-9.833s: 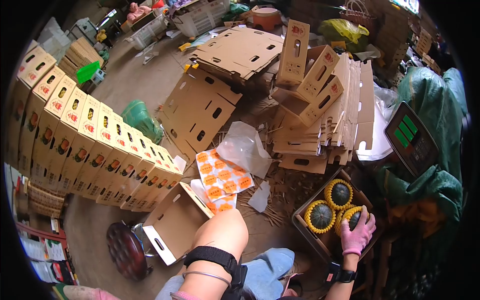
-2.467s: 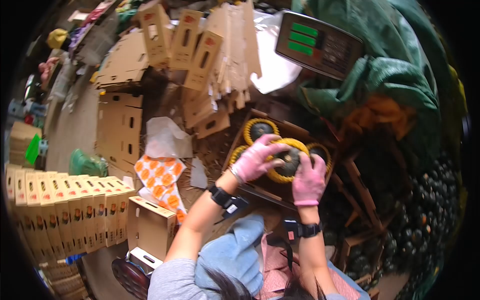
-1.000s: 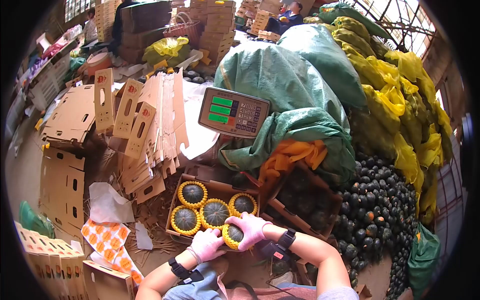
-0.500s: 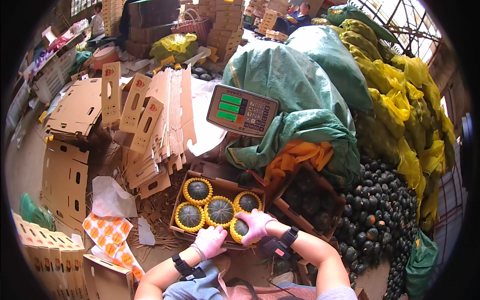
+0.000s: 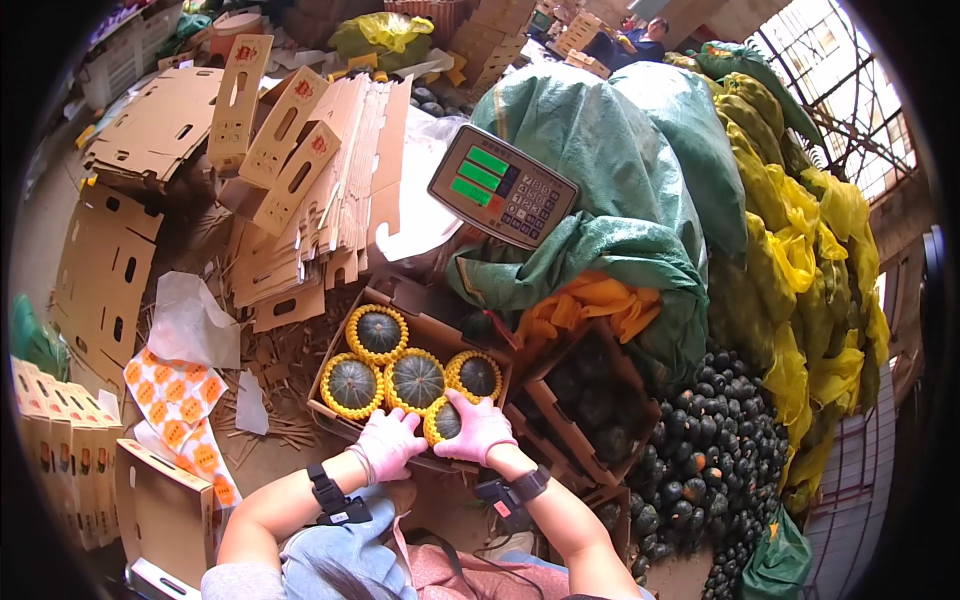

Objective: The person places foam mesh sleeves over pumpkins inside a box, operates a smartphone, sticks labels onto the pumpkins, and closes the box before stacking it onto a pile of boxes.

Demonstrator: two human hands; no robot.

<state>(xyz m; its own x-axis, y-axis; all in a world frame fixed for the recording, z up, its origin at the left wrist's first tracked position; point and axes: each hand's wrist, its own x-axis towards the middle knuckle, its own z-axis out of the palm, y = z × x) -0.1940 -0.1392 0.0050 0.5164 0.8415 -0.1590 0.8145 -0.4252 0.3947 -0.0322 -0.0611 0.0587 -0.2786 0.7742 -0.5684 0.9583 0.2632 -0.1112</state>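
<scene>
A cardboard box (image 5: 325, 412) holds several dark green pumpkins in yellow foam nets, including a middle pumpkin (image 5: 416, 381) and one at the back left (image 5: 379, 333). My right hand (image 5: 482, 428), in a pink glove, wraps round the front-right netted pumpkin (image 5: 447, 422), covering part of it. Also pink-gloved, my left hand (image 5: 390, 443) reaches over the box's front edge with its fingers apart, just left of that pumpkin. Whether its fingertips touch the net or the box is unclear.
Behind the box stands a scale display (image 5: 503, 186) with green screens. To the right are an open box of dark pumpkins (image 5: 590, 400) and a large pumpkin heap (image 5: 700, 460). Flattened cartons (image 5: 330, 200) lean at the left; green sacks (image 5: 590, 150) rise behind.
The view has shifted and tilted, so the box appears farther left. My right hand stays on the front-right pumpkin. My left hand's fingers look more spread beside it.
</scene>
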